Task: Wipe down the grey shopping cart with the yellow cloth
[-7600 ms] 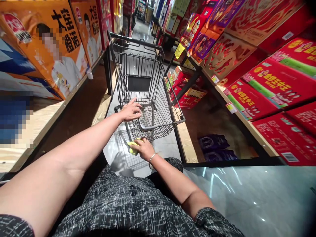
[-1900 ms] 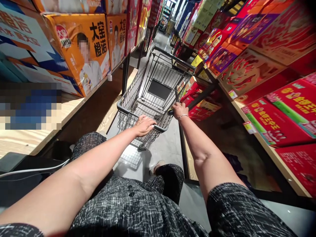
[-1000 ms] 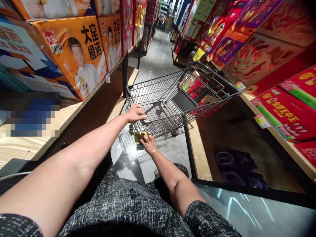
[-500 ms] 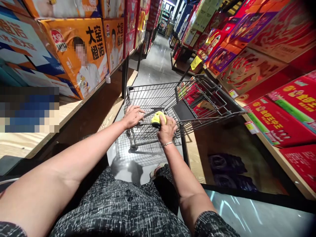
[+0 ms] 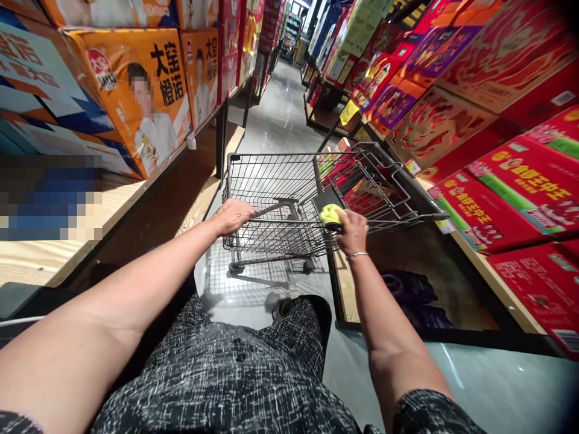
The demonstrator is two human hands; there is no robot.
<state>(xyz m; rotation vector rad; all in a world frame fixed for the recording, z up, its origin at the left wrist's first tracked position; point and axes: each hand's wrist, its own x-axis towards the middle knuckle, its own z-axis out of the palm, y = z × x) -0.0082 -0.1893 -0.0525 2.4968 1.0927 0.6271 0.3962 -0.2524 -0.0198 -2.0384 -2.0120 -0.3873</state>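
Note:
An empty grey wire shopping cart (image 5: 275, 181) stands turned sideways in a store aisle, its long side facing me. My left hand (image 5: 233, 216) grips the near top rim at its left end. My right hand (image 5: 351, 229) holds a yellow cloth (image 5: 331, 213) pressed against the cart's top rail further to the right. My lap in a black-and-white patterned garment fills the bottom of the view.
Orange and blue boxes (image 5: 149, 90) line the left shelf. Red gift boxes (image 5: 502, 181) fill the tilted shelves on the right. Dark blue packs (image 5: 407, 289) lie on the low right shelf. The glossy grey floor (image 5: 280, 114) runs away between the shelves.
The cart was swung from facing down the aisle to sideways. In the last half second my right hand slid the yellow cloth rightwards along the top rail; my left hand stayed on the rim.

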